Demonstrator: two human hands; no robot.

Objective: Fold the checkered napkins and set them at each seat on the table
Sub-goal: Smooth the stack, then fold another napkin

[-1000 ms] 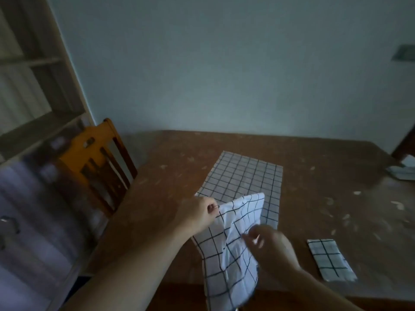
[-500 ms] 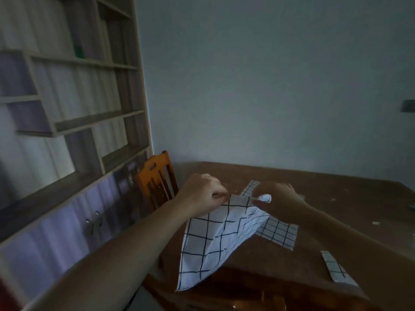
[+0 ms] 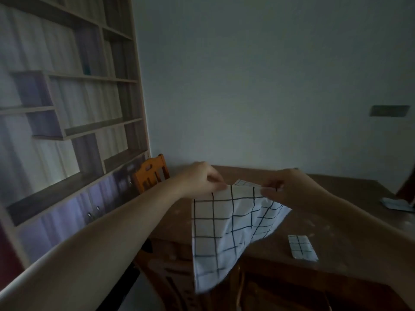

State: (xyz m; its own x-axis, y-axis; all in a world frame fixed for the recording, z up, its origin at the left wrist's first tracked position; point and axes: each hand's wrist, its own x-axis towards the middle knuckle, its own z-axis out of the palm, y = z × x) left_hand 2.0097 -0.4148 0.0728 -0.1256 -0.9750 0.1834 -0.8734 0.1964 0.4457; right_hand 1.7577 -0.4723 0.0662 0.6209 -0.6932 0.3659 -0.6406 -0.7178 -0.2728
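Chair [image 3: 151,173] left of table [image 3: 350,198]; folded napkin [image 3: 302,246] on table; shelves [image 3: 67,104] left.

both arms outstretched, left hand [image 3: 199,179] and right hand [image 3: 289,187] raised level, fingers curled in pinches
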